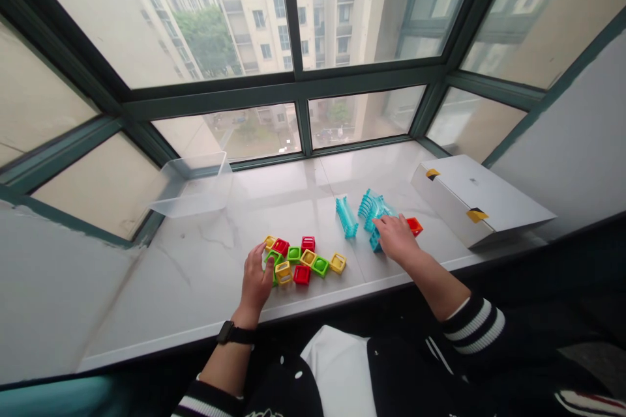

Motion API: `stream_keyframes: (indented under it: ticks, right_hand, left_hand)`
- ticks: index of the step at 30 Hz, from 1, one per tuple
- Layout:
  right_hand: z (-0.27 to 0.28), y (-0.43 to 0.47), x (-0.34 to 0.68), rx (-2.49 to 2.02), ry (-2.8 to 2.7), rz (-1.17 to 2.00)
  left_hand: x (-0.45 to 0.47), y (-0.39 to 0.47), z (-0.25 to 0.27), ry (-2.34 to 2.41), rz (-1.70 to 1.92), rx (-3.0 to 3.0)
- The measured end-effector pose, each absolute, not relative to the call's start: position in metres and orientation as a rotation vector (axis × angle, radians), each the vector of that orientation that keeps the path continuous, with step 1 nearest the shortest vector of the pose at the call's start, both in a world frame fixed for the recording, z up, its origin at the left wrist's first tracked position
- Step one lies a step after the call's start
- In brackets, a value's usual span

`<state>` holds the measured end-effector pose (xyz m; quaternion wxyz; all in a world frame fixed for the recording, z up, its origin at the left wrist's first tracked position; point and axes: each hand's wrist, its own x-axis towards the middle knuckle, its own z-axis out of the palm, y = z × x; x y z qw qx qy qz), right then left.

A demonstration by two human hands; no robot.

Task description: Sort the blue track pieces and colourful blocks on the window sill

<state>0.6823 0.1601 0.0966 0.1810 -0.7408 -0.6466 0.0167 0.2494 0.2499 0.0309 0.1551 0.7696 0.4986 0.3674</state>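
Observation:
Several small cube-shaped plastic blocks in red, yellow and green lie in a loose cluster, among them a red block (pixel 302 275), a green block (pixel 320 266) and a yellow block (pixel 337 263). My left hand (pixel 257 277) curves around the cluster's left side, thumb and fingers apart, touching the outer blocks. To the right, my right hand (pixel 398 238) rests over light-blue pieces, its fingers spread. Partly under it are a blue block (pixel 375 240) and clear blue ribbed pieces (pixel 372 204). An orange-red block (pixel 415 227) shows just past that hand. A blue track-like piece (pixel 347 217) lies apart.
A clear plastic bin (pixel 193 192) stands at the back left of the white marble-look sill (pixel 205 273). At the right is a white box (pixel 482 199) with yellow-and-black tabs. Green-framed windows close off the back, and the sill's front edge runs near my body.

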Motion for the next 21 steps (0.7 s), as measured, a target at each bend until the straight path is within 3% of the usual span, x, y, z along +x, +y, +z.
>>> stream_keyframes:
  ticks: [4, 10, 16, 21]
  right_hand:
    - [0.124, 0.155, 0.664, -1.920, -1.868, 0.196]
    - [0.161, 0.144, 0.581, -1.314, -1.822, 0.566]
    - [0.126, 0.152, 0.553, -1.369, -1.536, 0.533]
    - [0.079, 0.142, 0.533, -1.332, -1.782, 0.698]
  left_hand:
    - [0.279, 0.229, 0.069, 1.259, 1.068, 2.268]
    - [0.336, 0.202, 0.097, 0.910, 0.801, 2.421]
    - [0.320, 0.237, 0.088, 1.239, 0.742, 2.360]
    - [0.307, 0.292, 0.091, 1.497, 0.466, 2.458]
